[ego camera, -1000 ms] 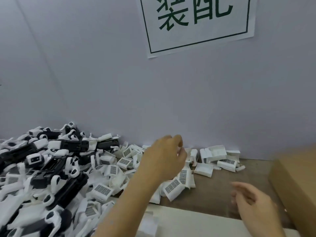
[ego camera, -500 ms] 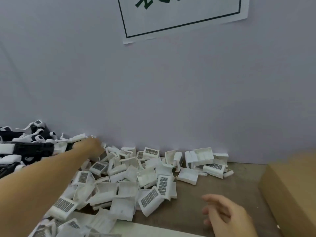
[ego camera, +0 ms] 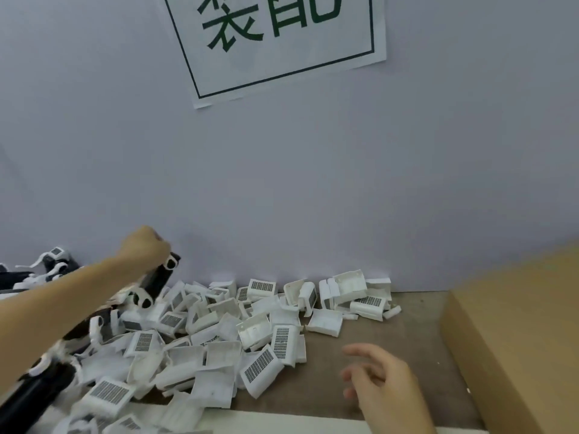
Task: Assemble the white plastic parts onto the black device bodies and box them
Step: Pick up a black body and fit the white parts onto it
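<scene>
Left hand (ego camera: 142, 247) now lifts black device body (ego camera: 156, 281); right hand (ego camera: 383, 382) stays hovering.

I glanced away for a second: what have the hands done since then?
The left hand swung left from the white parts to the black pile and now grips a black device body, lifted clear. The right hand stayed open and empty above the table; the cardboard box is unmoved.
</scene>
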Available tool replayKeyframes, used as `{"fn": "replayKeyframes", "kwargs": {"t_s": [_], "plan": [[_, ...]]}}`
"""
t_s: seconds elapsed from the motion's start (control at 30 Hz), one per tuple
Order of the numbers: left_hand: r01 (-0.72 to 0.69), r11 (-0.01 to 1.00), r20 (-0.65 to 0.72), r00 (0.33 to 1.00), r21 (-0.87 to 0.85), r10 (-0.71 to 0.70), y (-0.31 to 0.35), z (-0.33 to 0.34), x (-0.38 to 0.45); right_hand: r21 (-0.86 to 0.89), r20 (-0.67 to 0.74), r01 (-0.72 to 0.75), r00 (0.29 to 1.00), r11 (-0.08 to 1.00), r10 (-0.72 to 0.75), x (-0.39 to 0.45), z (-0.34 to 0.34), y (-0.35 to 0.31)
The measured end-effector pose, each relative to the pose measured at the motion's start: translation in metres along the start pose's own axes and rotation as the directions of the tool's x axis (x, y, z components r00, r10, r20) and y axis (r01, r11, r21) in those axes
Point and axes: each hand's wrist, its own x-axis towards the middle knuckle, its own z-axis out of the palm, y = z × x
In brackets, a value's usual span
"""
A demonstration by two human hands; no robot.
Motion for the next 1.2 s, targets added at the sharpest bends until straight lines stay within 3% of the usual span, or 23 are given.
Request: {"fn": "replayKeyframes", "kwargs": {"t_s": [0.13, 0.23, 0.33, 0.4, 0.47, 0.5, 0.57, 0.67, 0.73, 0.8, 0.9, 1.03, 1.2], "plan": [[-0.218, 0.972, -0.003, 0.976, -0.087, 0.219, 0.040, -0.016, -0.058, 0.118, 0.127, -0.084, 0.989, 0.989, 0.069, -0.008, 0.000, -0.002], [-0.455, 0.883, 0.064, 0.884, -0.115, 0.464, 0.073, -0.013, -0.137, 0.191, 0.338, -0.288, 0.917, 0.939, 0.212, -0.019, -0.002, -0.013], [-0.694, 0.720, 0.109, 0.716, 0.005, 0.690, 0.086, 0.012, -0.207, 0.386, 0.488, -0.497, 0.825, 0.777, 0.285, -0.015, -0.004, -0.025], [-0.826, 0.536, 0.073, 0.554, 0.176, 0.829, 0.086, 0.030, -0.240, 0.573, 0.514, -0.548, 0.819, 0.610, 0.254, -0.013, -0.009, -0.028], [-0.847, 0.503, 0.074, 0.520, 0.176, 0.851, 0.081, 0.046, -0.263, 0.693, 0.495, -0.536, 0.840, 0.483, 0.223, -0.012, -0.018, -0.028], [-0.835, 0.522, 0.095, 0.542, 0.175, 0.835, 0.077, 0.058, -0.268, 0.699, 0.471, -0.515, 0.854, 0.496, 0.223, -0.011, -0.021, -0.027], [-0.798, 0.593, 0.078, 0.601, 0.104, 0.795, 0.066, 0.084, -0.274, 0.597, 0.415, -0.478, 0.871, 0.644, 0.262, -0.001, -0.020, -0.023], [-0.724, 0.668, -0.008, 0.679, -0.174, 0.734, 0.048, 0.104, -0.270, 0.343, 0.293, -0.330, 0.927, 0.880, 0.233, -0.008, -0.013, -0.021], [-0.539, 0.740, 0.066, 0.789, -0.402, 0.611, 0.039, 0.112, -0.265, 0.285, 0.229, -0.233, 0.959, 0.930, 0.170, -0.004, -0.009, -0.017], [-0.209, 0.771, 0.190, 0.900, -0.602, 0.393, 0.029, 0.117, -0.259, 0.346, 0.151, -0.205, 0.975, 0.916, 0.161, -0.002, -0.007, -0.014], [0.043, 0.655, 0.224, 0.955, -0.754, 0.195, 0.024, 0.122, -0.247, 0.295, 0.108, -0.045, 0.994, 0.954, 0.013, -0.006, -0.007, -0.003], [0.375, 0.414, 0.468, 0.872, -0.829, 0.147, 0.030, 0.124, -0.244, 0.000, 0.099, 0.218, 0.971, 0.976, -0.217, -0.014, 0.005, -0.005], [0.479, 0.155, 0.489, 0.872, -0.864, 0.034, 0.031, 0.132, -0.239, -0.207, 0.194, 0.475, 0.877, 0.855, -0.440, -0.021, 0.035, 0.001]]}}
